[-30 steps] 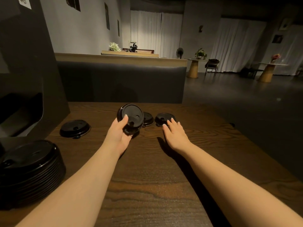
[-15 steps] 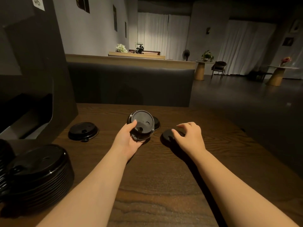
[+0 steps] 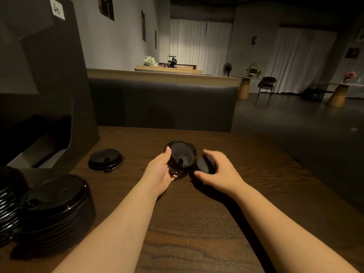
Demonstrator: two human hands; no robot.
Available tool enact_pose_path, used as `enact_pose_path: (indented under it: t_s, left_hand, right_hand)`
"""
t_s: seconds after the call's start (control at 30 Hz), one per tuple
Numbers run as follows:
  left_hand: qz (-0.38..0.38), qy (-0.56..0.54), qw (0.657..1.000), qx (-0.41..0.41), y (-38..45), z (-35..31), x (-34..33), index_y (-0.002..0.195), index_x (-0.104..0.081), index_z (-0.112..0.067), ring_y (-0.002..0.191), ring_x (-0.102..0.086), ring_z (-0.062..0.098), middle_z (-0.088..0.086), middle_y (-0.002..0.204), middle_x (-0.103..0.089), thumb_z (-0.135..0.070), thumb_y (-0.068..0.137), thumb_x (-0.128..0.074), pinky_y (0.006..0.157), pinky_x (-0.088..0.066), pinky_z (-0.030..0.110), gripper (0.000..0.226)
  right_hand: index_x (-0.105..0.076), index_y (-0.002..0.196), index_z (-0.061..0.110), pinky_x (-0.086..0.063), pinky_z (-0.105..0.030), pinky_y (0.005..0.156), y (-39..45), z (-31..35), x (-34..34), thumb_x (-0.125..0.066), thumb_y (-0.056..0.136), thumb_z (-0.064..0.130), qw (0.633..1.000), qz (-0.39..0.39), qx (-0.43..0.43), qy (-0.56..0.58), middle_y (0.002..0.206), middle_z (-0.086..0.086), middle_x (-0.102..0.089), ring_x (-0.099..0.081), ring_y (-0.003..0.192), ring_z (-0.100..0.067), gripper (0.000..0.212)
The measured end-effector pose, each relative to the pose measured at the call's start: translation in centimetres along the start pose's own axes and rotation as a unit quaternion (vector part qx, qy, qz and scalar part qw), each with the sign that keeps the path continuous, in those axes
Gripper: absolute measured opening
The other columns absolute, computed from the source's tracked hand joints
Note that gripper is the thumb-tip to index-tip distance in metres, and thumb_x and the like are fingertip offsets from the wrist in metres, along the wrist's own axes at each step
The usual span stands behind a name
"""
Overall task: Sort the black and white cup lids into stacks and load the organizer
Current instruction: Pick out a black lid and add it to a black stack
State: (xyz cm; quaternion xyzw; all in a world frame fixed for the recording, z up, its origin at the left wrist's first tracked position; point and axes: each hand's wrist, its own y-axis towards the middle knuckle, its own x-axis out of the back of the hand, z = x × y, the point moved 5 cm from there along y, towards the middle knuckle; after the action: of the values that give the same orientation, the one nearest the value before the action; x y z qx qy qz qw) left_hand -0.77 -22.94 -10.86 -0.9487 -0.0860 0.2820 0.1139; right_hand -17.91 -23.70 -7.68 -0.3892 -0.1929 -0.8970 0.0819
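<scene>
At the far left edge of the wooden desk (image 3: 197, 223) a stack of black lids (image 3: 7, 203) is partly cut off by the frame. Just beside it stands a second, fuller stack of black lids (image 3: 57, 209), its top lid facing up. Behind both rises the dark organizer (image 3: 49, 79), a tall box with an open slot low on its front and a small white label near its top. Further right, a single black lid (image 3: 105, 160) lies flat on the desk, apart from the stacks and from the hands.

Near the middle, the left hand (image 3: 160, 172) grips a small bunch of black lids (image 3: 181, 159), thumb along the upper rim and fingers curled underneath; the bunch is tilted up so the top face points toward the camera. Whether its lower edge touches the desk cannot be told.

Just to the right, the right hand (image 3: 220, 172) curls around another black lid (image 3: 204, 164), thumb below and fingers over the top. This lid is blurred and sits just beside the tilted bunch, nearly touching it.

Beyond the desk runs a dark padded bench back (image 3: 161, 105).
</scene>
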Motion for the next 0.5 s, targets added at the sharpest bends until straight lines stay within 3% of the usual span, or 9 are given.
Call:
enact_pose_path:
  t_s: [0.07,0.13,0.27,0.37,0.5]
  left_hand:
    - [0.011,0.007,1.000,-0.002,-0.2,0.1,-0.1,0.142,-0.044,-0.014,0.129,-0.049,0.030,0.013,0.140,-0.052,-0.033,0.097,-0.051,0.109,-0.039,0.047,0.049]
    - [0.029,0.034,0.999,-0.005,-0.6,0.3,-0.3,0.140,-0.046,-0.014,0.130,-0.048,0.028,0.011,0.139,-0.054,-0.035,0.096,-0.052,0.111,-0.036,0.047,0.050]
    - [0.064,0.068,0.996,-0.003,-2.0,0.7,-1.2,0.131,-0.055,-0.013,0.125,-0.053,0.026,0.010,0.129,-0.060,-0.035,0.095,-0.053,0.110,-0.038,0.046,0.042]
    - [0.082,0.054,0.995,0.009,-2.8,1.0,-1.8,0.115,-0.065,-0.013,0.115,-0.059,0.027,0.011,0.117,-0.066,-0.029,0.096,-0.052,0.104,-0.044,0.044,0.028]
    - [0.090,0.005,0.996,0.030,-3.0,1.1,-1.4,0.123,-0.061,-0.009,0.112,-0.061,0.029,0.014,0.119,-0.066,-0.027,0.097,-0.050,0.099,-0.048,0.043,0.033]
  right_hand:
    - [-0.034,0.143,0.023,-0.035,-0.026,0.102,0.0,0.3,1.1,-0.072,0.080,0.038,0.987,-0.108,-0.028,0.116,0.145,0.002,-0.034,-0.037,0.130,-0.013,0.075]
    - [-0.031,0.144,0.027,-0.036,-0.023,0.098,-0.1,0.9,1.4,-0.072,0.080,0.039,0.970,-0.148,-0.026,0.190,0.146,0.005,-0.031,-0.037,0.127,-0.008,0.077]
    - [-0.019,0.149,0.024,-0.032,-0.021,0.101,-0.7,3.1,-0.6,-0.071,0.080,0.041,0.988,-0.080,0.027,0.126,0.146,0.008,-0.024,-0.031,0.125,-0.003,0.088]
    - [-0.014,0.151,0.020,-0.029,-0.024,0.106,-0.6,3.3,-1.7,-0.070,0.081,0.043,0.995,-0.054,0.018,0.084,0.148,0.007,-0.017,-0.027,0.133,-0.008,0.092]
    - [-0.014,0.151,0.022,-0.029,-0.035,0.113,-0.7,3.4,-1.9,-0.068,0.082,0.045,0.997,-0.049,0.002,0.066,0.152,0.007,-0.014,-0.022,0.139,-0.014,0.090]
